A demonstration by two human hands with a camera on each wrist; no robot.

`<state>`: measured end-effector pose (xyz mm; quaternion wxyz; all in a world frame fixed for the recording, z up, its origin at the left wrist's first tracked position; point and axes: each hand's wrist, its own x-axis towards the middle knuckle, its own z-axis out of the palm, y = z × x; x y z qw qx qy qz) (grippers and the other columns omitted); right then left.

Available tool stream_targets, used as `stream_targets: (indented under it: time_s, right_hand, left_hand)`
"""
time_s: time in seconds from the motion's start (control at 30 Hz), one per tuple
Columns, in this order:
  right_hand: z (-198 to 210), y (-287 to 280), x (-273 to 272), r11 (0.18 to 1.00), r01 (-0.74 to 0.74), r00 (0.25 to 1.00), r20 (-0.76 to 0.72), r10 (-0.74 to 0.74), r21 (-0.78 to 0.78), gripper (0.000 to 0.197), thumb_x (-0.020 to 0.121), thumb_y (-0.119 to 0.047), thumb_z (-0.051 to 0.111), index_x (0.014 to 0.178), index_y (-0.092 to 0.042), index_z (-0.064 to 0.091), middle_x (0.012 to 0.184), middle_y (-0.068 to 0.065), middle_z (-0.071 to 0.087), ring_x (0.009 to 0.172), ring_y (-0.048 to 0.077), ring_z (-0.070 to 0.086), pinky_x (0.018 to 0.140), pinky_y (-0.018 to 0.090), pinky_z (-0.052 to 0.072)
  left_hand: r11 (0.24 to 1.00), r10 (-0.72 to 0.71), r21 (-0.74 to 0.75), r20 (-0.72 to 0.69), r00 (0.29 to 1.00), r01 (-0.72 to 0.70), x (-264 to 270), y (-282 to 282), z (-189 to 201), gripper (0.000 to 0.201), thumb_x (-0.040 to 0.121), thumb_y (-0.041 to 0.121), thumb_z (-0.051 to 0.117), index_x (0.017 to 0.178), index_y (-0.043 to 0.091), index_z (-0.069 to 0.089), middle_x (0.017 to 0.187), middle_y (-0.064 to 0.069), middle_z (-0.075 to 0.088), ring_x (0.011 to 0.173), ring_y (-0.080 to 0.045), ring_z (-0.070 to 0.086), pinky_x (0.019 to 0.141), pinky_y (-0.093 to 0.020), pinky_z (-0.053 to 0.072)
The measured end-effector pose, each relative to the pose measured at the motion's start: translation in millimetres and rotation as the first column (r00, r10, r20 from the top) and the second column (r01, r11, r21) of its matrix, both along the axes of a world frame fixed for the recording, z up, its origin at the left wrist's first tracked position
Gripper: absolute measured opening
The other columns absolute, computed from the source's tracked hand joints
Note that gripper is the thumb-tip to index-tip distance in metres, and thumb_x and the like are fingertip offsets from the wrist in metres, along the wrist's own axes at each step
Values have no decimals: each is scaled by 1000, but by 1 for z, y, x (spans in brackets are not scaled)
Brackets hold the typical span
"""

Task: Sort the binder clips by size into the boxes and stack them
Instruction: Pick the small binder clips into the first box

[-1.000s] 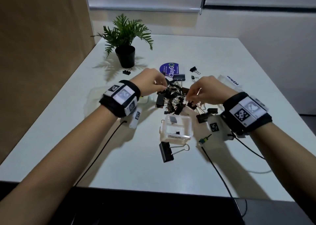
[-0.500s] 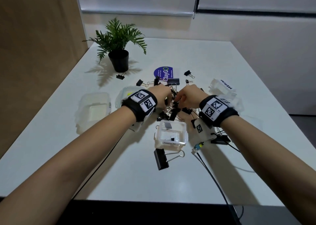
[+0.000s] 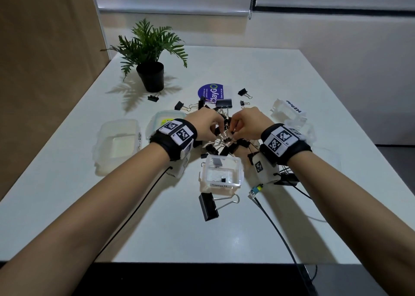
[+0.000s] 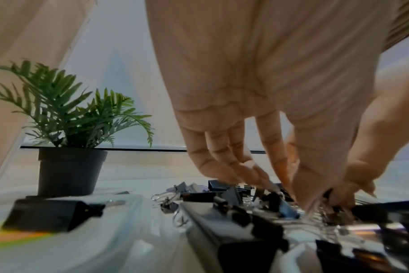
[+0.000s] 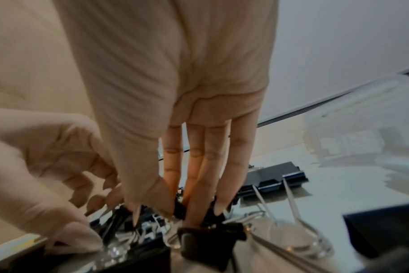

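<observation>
Binder clips: tangled heap of black metal binder clips with silver wire handles [image 3: 221, 138], mid-table on the white tabletop [image 3: 280, 89], just beyond the small box. Strays scattered around too, so lots left to sort, by the look of it.
Left hand [image 3: 207, 124]: fingers curled down into the heap, fingertips [image 4: 252, 171] right among the handles. Pinching one or just raking through? Can't tell, too blurry.
Right hand [image 3: 247, 122]: same deal from the other side, long fingers [image 5: 199, 177] poking straight down between clips. Grip hidden, can't tell either. Probably both in there because the wire loops snag each other and need teasing apart.
Small box: clear plastic tub labelled "Small" [image 3: 238, 160], parked right in front of the heap, likely for short drops. A tiny clip or two inside.
Medium box: clear tub marked "Medium" [image 3: 289, 113], off to the right.
Other tubs: two translucent lidded containers [image 3: 116, 142], left of the wrists.
Big clip: large black binder clip [image 3: 207, 205], lying alone, nearest the camera.
Plant: green fern in a black pot [image 3: 150, 71], far left, out of the way.
</observation>
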<state>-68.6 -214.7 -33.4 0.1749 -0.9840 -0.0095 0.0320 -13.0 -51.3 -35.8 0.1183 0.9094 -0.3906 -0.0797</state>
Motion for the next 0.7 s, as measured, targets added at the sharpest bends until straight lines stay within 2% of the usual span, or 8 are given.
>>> stream_targets:
  time_s: [0.1, 0.23, 0.37, 0.43, 0.57, 0.7]
  right_hand:
    - [1, -6, -3, 997, 53, 998, 40, -55, 47, 12, 71, -13, 76, 78, -20, 70, 66, -13, 57, 73, 11, 57, 70, 28, 51]
    - [6, -16, -12, 991, 68, 996, 52, -74, 115, 10, 73, -11, 74, 81, -17, 71, 79, 1, 71, 69, 10, 60, 72, 27, 51]
    - [20, -25, -29, 967, 76, 993, 75, -96, 243, 12, 73, -8, 74, 83, -13, 74, 75, 5, 73, 72, 16, 68, 75, 36, 58]
    - [29, -25, -41, 949, 32, 999, 31, -44, 313, 12, 74, -6, 75, 85, -13, 74, 75, 6, 74, 76, 19, 71, 74, 37, 59]
    - [45, -18, -63, 915, -101, 969, -171, 180, 391, 13, 80, -4, 71, 91, -12, 73, 79, 7, 75, 74, 10, 70, 70, 21, 54]
    - [44, -9, -73, 859, -136, 916, -268, 299, 494, 16, 82, -3, 70, 97, -8, 73, 84, 5, 76, 78, 9, 72, 75, 21, 56]
  left_hand:
    - [1000, -9, -9, -22, 1000, 9, -1, -3, -1, 14, 76, 26, 75, 90, 23, 72, 66, 17, 49, 67, -8, 48, 70, -33, 51]
    - [1000, -14, 1, -17, 1000, 14, 0, -8, -3, 13, 76, 32, 77, 84, 23, 73, 66, 20, 48, 70, -8, 48, 65, -27, 45]
    - [1000, -1, 16, 13, 1000, 1, -1, -15, -2, 15, 76, 37, 76, 79, 23, 71, 63, 16, 51, 60, -2, 47, 53, -22, 35]
    - [999, 3, 44, 25, 1000, -4, -1, -19, -1, 18, 75, 38, 77, 76, 22, 70, 63, 14, 55, 60, -1, 49, 50, -21, 35]
    - [994, 3, 107, 62, 998, -10, -3, -26, 0, 14, 74, 32, 77, 78, 20, 73, 69, 10, 62, 68, -8, 57, 49, -20, 35]
    - [993, 0, 117, 83, 997, -10, -4, -29, 0, 11, 73, 29, 77, 79, 20, 73, 70, 9, 62, 69, -10, 56, 50, -21, 33]
